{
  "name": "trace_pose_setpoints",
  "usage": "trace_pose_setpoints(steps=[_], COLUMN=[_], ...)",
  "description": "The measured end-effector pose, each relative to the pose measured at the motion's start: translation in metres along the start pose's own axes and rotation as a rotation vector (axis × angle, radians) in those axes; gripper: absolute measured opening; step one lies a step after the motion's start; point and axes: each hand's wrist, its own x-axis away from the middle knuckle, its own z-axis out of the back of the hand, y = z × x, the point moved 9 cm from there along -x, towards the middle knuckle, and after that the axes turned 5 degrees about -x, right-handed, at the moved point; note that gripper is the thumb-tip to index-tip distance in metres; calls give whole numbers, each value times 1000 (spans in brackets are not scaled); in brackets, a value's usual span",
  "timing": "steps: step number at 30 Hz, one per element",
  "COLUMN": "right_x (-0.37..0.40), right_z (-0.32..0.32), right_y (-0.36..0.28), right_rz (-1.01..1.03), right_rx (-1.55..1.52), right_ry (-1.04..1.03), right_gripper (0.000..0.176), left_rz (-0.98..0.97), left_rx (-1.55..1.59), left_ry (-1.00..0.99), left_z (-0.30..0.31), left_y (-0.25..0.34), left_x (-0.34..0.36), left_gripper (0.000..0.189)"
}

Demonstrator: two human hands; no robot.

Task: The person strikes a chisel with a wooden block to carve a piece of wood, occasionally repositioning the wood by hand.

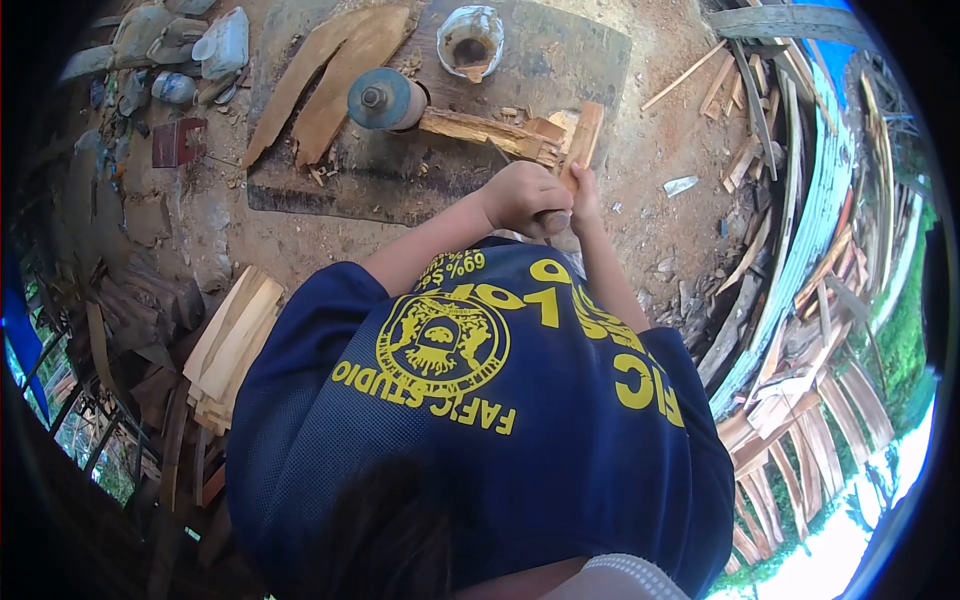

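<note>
My left hand [525, 197] is closed in a fist around a wooden-handled tool [552, 222]. The handle's rounded end sticks out toward my body. A thin dark part, perhaps its blade, shows beyond the knuckles, but the tool's exact kind is hidden. My right hand [587, 200] grips the near end of a flat reddish-brown wood piece [583, 140], which points away from me. Just left of that piece lies a rough, split wood block [490, 132] with a chipped end. A mallet-like thing with a round blue-green face [380, 98] and a central bolt stands at the block's far left end.
A dark, worn board [390, 185] lies under the work. On it are a cut white container [470, 45] and flat brown wood slabs [345, 85]. Stacked pale boards [235, 345] stand at my left. Scrap wood [745, 150] lines the right. A red box [178, 143] sits far left.
</note>
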Motion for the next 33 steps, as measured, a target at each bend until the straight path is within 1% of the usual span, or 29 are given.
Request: trace_pose_setpoints(steps=[1, 3, 6, 7, 8, 10, 14, 16, 18, 20, 21, 23, 24, 26, 27, 28, 29, 30, 31, 32, 33], right_x=[5, 12, 37, 45, 50, 57, 73, 86, 99, 103, 109, 127, 128, 134, 142, 142, 129, 122, 122, 131, 138], right_z=[1, 3, 14, 15, 20, 24, 32, 30, 29, 41, 43, 42, 40, 51, 45, 33, 37, 33, 40, 32, 24], right_y=[-5, -9, -31, -36, -37, -39, -54, -78, -104, -127, -143, -181, -184, -195, -191, -179, -140, -116, -118, -132, -146], right_rz=[1, -61, -57, -43, -42, -90, -82, -3, 29, 112, 163, 265, 264, 392, 445, 553, 344, 135, 139, 93, 47], right_rx=[1, -119, -100, -124, -121, -157, -99, -15, -6, -38, -76, -148, -145, -359, -309, -249, -58, 131, 131, 101, 70], right_ry=[-1, -77, -49, -32, -32, -100, -127, -88, -48, -49, -28, 46, 48, 187, 347, 234, 224, 209, 212, 191, 166], right_gripper=[30, 28, 28, 31, 31, 34, 37, 46, 44, 42, 42, 41, 41, 40, 40, 36, 33, 29, 29, 27, 25], left_rz=[-23, -46, -52, -20, 13, 34, 74, 107, 139, 208, 209, 287, 288, 311, 309, 333, 356, 351, 389, 429, 428], left_rx=[1, 1, -4, -49, -94, -110, -164, -167, -171, -225, -223, -242, -238, -232, -231, -246, -260, -258, -233, -207, -208], left_ry=[6, 14, -17, -10, -2, 2, 5, 11, 17, 19, 19, -33, -32, -37, -37, -47, -57, -54, -80, -107, -107], left_z=[1, 1, -6, -10, -12, -15, -25, -30, -38, -47, -48, -54, -57, -62, -64, -67, -71, -73, -77, -81, -80], left_y=[1, 1, -6, -13, -19, -28, -38, -40, -45, -56, -56, -63, -64, -72, -75, -79, -82, -84, -89, -93, -93], left_x=[-3, -8, -14, -13, -15, -18, -23, -26, -28, -28, -31, -35, -37, -40, -41, -42, -42, -44, -43, -40, -42], left_gripper=[18, 18, 17, 17, 17, 18, 20, 18, 17, 17, 17, 19, 19, 21, 21, 21, 22, 22, 21, 21, 21])
